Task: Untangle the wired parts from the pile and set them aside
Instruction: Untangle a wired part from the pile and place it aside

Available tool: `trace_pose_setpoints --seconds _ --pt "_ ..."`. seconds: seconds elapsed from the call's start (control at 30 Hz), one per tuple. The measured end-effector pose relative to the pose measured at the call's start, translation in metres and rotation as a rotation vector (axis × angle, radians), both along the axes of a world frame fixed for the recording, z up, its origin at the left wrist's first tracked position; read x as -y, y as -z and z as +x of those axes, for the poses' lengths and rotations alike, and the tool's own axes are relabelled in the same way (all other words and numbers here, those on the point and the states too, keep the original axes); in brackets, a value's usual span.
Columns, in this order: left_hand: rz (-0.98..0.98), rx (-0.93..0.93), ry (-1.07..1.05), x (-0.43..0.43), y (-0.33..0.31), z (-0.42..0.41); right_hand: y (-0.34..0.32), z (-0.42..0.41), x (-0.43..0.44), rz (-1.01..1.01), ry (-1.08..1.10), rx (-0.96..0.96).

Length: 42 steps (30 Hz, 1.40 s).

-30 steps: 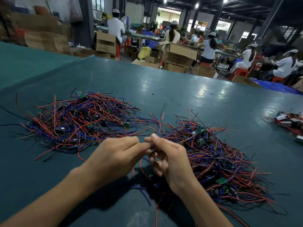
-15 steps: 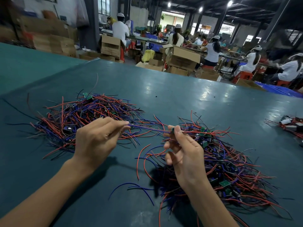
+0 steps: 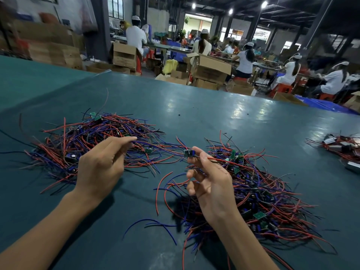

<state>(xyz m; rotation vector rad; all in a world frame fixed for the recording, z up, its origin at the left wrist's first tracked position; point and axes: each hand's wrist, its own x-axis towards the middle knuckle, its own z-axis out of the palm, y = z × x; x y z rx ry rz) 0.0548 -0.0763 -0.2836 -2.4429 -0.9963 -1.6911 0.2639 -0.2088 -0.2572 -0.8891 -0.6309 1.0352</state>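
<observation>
Bare counter [image 3: 204, 110] lies open across the upper middle of the frame and the lower left. A wire pile [image 3: 78, 141] fills the middle left, a second pile [image 3: 268, 195] the lower right. Stretched wires [image 3: 163, 148] cross the gap between them; loose blue strands [image 3: 153, 224] lie below. A small heap [image 3: 339, 147] blocks the right edge.

The right hand [image 3: 212, 184] hides part of the wire pile [image 3: 272, 191] (its shadow darkens more).

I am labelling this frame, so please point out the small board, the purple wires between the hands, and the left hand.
small board [image 3: 189, 153]: head view, on its visible face.
purple wires [image 3: 161, 148]: head view, midway along the stretched span.
left hand [image 3: 101, 164]: head view, back of the hand.
</observation>
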Motion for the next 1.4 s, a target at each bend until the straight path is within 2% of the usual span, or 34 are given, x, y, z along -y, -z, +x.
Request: trace_pose_setpoints --seconds 0.07,0.17,0.27,0.4,0.53,0.67,0.73,0.83,0.97,1.13,1.2,1.33,1.4 --pt "-0.096 0.054 0.037 0.001 -0.001 0.001 0.001 0.002 0.000 0.005 -0.014 -0.013" --pt "-0.464 0.256 0.307 -0.001 -0.001 0.003 0.000 0.004 0.000 0.044 -0.053 -0.027" --pt "-0.719 0.421 0.511 -0.004 0.000 0.002 -0.001 0.006 0.000 0.079 -0.040 -0.035" --pt "-0.900 0.492 0.565 -0.008 -0.003 -0.001 -0.003 0.005 0.000 -0.011 0.073 0.059" --pt "-0.968 0.529 0.615 -0.011 -0.001 -0.001 -0.002 0.002 0.000 -0.063 0.113 0.064" --pt "-0.938 0.535 0.612 -0.011 0.000 -0.003 -0.010 0.003 0.003 -0.033 0.083 0.066" --pt "-0.858 0.480 0.601 -0.010 0.001 -0.003 -0.016 0.007 0.004 -0.015 0.090 0.120" --pt "-0.609 0.287 0.506 -0.005 0.004 -0.001 -0.033 0.024 0.011 -0.015 0.112 0.245" --pt "-0.280 -0.047 0.368 0.002 0.007 0.003 -0.051 0.060 0.029 -0.115 0.112 0.282" --pt "-0.162 -0.282 0.408 0.004 0.009 0.006 -0.058 0.112 0.069 -0.301 0.178 0.328" --pt "-0.157 -0.293 0.355 0.003 0.008 0.005 -0.057 0.133 0.088 -0.384 0.211 0.283" --pt "-0.159 -0.191 0.141 -0.007 0.007 -0.003 -0.052 0.155 0.117 -0.497 0.222 0.203" --pt "-0.184 -0.164 0.054 -0.015 0.007 -0.009 -0.054 0.159 0.122 -0.543 0.297 0.187"
